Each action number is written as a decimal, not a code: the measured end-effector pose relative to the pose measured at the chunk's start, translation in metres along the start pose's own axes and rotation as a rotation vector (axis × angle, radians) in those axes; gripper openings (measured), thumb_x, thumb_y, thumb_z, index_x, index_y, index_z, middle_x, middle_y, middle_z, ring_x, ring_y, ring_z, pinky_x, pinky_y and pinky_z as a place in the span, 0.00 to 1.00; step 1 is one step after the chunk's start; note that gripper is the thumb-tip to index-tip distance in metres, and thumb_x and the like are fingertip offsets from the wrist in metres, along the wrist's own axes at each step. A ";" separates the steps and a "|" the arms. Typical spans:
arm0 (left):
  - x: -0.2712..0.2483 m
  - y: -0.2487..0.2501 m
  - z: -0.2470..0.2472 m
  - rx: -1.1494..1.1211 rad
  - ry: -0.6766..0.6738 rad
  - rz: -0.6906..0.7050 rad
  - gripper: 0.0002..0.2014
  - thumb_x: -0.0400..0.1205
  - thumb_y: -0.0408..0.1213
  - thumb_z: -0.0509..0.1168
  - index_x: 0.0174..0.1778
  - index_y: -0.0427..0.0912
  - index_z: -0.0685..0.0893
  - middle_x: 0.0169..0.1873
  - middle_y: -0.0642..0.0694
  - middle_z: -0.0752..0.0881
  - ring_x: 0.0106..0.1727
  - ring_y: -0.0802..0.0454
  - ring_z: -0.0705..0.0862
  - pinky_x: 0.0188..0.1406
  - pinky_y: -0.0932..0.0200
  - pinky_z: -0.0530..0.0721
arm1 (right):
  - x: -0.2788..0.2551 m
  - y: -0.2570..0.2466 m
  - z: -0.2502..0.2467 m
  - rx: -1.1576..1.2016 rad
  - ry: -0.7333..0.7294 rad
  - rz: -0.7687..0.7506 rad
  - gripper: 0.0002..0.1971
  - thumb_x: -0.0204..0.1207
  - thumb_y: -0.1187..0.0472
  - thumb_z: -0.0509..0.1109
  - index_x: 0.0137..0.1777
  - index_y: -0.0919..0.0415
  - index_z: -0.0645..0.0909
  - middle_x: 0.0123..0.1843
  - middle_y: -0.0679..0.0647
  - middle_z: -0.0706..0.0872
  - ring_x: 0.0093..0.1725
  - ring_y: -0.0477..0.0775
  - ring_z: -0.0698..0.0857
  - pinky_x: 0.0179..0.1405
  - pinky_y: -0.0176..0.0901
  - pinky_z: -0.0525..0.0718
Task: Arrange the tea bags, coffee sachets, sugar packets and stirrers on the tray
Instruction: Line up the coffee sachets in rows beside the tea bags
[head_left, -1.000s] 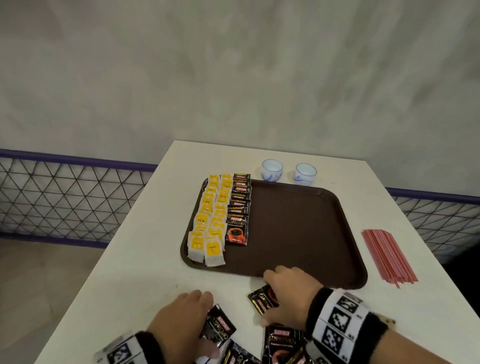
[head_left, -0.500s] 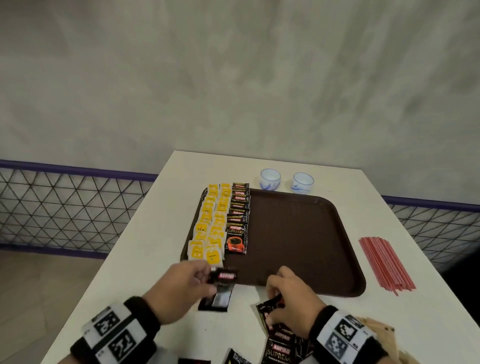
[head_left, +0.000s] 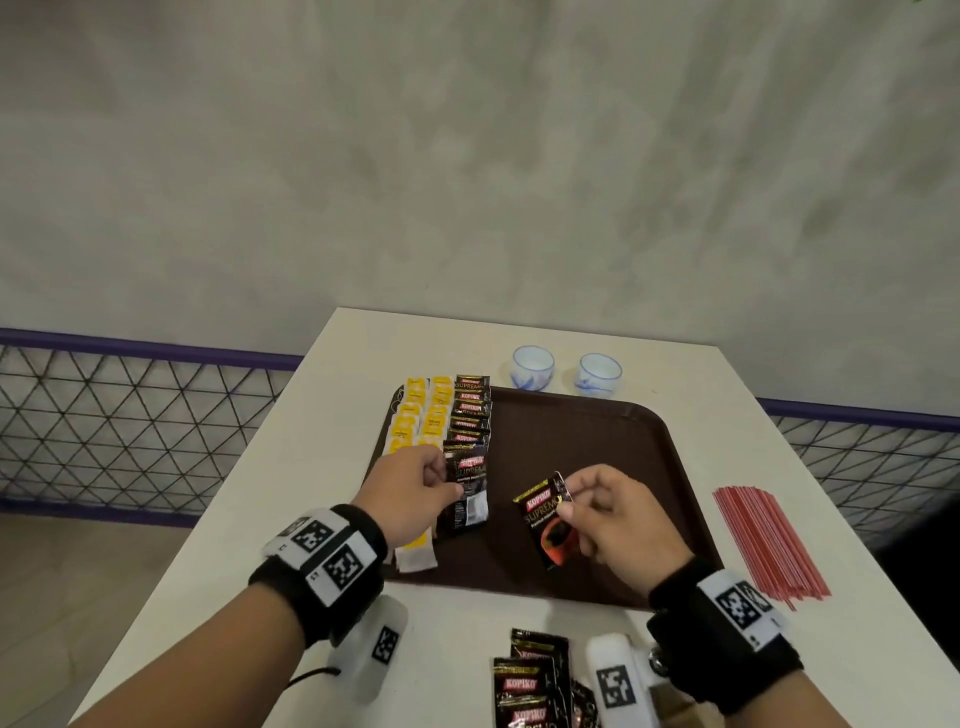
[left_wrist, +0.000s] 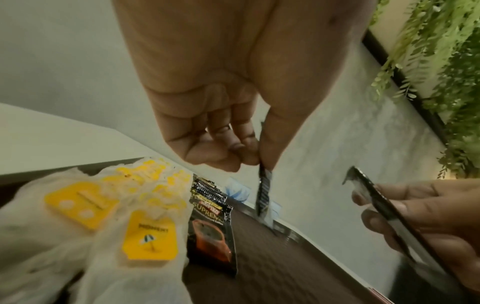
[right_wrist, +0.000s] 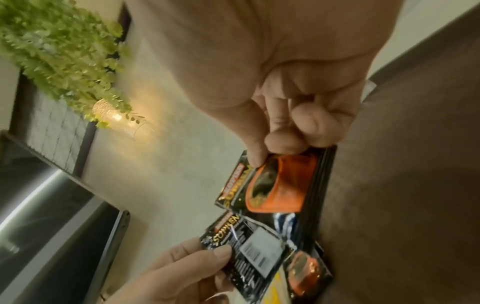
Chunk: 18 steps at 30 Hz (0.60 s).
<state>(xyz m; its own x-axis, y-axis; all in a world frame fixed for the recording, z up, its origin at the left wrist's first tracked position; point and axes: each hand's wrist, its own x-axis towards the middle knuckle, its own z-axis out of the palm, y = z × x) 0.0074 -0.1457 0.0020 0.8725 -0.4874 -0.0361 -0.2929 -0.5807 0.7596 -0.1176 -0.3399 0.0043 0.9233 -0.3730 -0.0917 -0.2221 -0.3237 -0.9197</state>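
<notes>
Both hands have risen from the table's near edge and are now hovering over the tray, each carrying a coffee sachet that was lying on the table a second ago. Left hand is pinching a sachet between thumb and fingers, back side with the barcode facing up, and holding it over the near end of the sachet row. Right hand is pinching another sachet by its top edge, printed face up, above the bare brown middle of the tray.

Two columns of yellow-tagged tea bags are lying along the tray's left side, just beside the sachet row. More sachets are sitting loose on the table near the person. Red stirrers are lying in a bundle on the table right of the tray, apart from it. Two small cups are standing just beyond the tray's far rim.
</notes>
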 end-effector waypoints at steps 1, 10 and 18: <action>0.001 0.002 0.000 0.011 -0.004 0.008 0.08 0.77 0.40 0.69 0.35 0.44 0.78 0.28 0.51 0.78 0.31 0.55 0.75 0.29 0.62 0.71 | 0.002 0.000 0.002 0.057 0.012 0.017 0.06 0.78 0.72 0.68 0.48 0.62 0.76 0.25 0.48 0.78 0.19 0.45 0.74 0.18 0.31 0.72; 0.002 -0.004 0.007 -0.605 -0.028 -0.132 0.10 0.74 0.26 0.64 0.37 0.18 0.78 0.41 0.32 0.90 0.45 0.50 0.90 0.54 0.49 0.87 | 0.012 0.003 0.019 0.180 0.007 0.079 0.09 0.81 0.71 0.65 0.42 0.60 0.72 0.24 0.49 0.75 0.19 0.47 0.72 0.17 0.35 0.70; 0.009 -0.002 0.003 -0.354 -0.113 -0.066 0.18 0.59 0.57 0.80 0.33 0.47 0.89 0.42 0.53 0.88 0.49 0.57 0.85 0.54 0.54 0.83 | 0.029 0.009 0.022 0.017 0.022 0.103 0.07 0.78 0.71 0.68 0.44 0.58 0.79 0.34 0.53 0.82 0.26 0.45 0.78 0.26 0.35 0.75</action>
<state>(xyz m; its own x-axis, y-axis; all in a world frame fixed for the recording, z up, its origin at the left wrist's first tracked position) 0.0150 -0.1513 -0.0016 0.8303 -0.5370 -0.1487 -0.0669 -0.3611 0.9301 -0.0863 -0.3346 -0.0146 0.8885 -0.4228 -0.1781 -0.3104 -0.2681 -0.9120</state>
